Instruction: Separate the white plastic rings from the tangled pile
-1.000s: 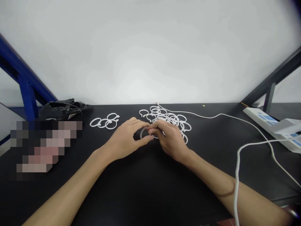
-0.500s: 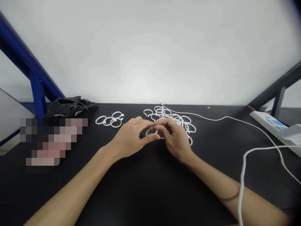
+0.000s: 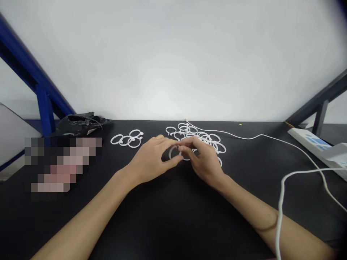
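A white plastic curtain ring (image 3: pixel 170 154) is held up between my two hands above the black table. My left hand (image 3: pixel 151 159) grips it from the left with thumb and fingers. Its other side is pinched by my right hand (image 3: pixel 204 160), thumb against forefinger. The fingers of both hands meet near the ring's ends, so the joint there is hidden. Just behind my right hand lies a loose pile of similar white rings (image 3: pixel 224 148). Further left, beyond my left hand, several more rings (image 3: pixel 133 147) overlap in a small group.
A white cable (image 3: pixel 244 137) runs from the back edge to the right, and another stretch (image 3: pixel 280 202) passes over my right forearm. A white power strip (image 3: pixel 311 144) stands at right. Crumpled black plastic (image 3: pixel 81 122) lies back left, near a blue frame (image 3: pixel 45 104).
Both hands stay in almost the same place with the ring between them. The held ring looks slightly turned; the view has shifted a little.
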Available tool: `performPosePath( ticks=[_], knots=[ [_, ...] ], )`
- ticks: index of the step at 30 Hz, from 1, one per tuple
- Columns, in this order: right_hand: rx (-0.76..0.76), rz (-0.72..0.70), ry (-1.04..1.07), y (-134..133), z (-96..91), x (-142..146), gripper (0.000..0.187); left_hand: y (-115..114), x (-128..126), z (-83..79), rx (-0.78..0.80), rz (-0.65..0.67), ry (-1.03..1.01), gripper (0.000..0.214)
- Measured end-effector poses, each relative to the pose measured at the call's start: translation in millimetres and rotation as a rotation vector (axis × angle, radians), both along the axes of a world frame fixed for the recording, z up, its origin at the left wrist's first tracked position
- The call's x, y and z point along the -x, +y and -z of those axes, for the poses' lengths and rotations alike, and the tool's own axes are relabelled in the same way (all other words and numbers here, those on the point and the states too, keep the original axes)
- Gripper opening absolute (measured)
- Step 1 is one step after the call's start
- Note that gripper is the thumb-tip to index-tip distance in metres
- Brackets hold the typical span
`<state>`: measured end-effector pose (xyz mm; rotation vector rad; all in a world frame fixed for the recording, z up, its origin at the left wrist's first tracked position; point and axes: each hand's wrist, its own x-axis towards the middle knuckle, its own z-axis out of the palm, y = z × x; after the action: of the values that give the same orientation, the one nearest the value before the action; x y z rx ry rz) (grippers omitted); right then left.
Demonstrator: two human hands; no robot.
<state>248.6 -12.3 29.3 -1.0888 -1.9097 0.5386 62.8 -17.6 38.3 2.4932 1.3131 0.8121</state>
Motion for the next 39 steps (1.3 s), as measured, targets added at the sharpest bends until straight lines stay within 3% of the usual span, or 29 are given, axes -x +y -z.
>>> performPosePath(
  ticks=[4, 7, 12, 15, 20, 23, 27, 32, 39],
  knots=[
    [-0.111, 0.100, -0.221, 8, -2.9, -10, 0.019, 13, 18, 2.4, -0.128, -0.324, 0.159, 0.035],
    [-0.200, 0.111, -0.462, 12, -3.6, -19, 0.023, 25, 41, 6.5, -0.112, -0.566, 0.313, 0.041],
    [-0.219, 0.002, -0.682, 10, -4.0, -24, 0.019, 32, 62, 15.1, -0.039, -0.688, 0.407, 0.048],
    [-0.224, -0.059, -0.702, 6, -5.4, -21, 0.010, 30, 54, 15.8, -0.077, -0.605, 0.350, 0.048],
    [-0.226, -0.142, -0.706, 2, -6.4, -18, 0.016, 17, 23, 13.2, -0.082, -0.152, 0.199, 0.042],
    [-0.211, -0.182, -0.749, 1, -4.5, -18, 0.020, 8, 9, 14.6, -0.041, 0.012, 0.183, 0.043],
    [-0.181, -0.243, -0.704, 2, 0.6, -16, 0.024, 3, 1, 16.6, 0.018, 0.083, 0.187, 0.043],
    [-0.185, -0.247, -0.598, 1, -0.1, -13, 0.026, 4, 0, 15.0, 0.012, 0.097, 0.182, 0.026],
    [-0.289, -0.215, -0.450, -2, -6.1, -11, 0.035, 6, 6, 15.1, -0.040, 0.042, 0.091, 0.035]
  ],
)
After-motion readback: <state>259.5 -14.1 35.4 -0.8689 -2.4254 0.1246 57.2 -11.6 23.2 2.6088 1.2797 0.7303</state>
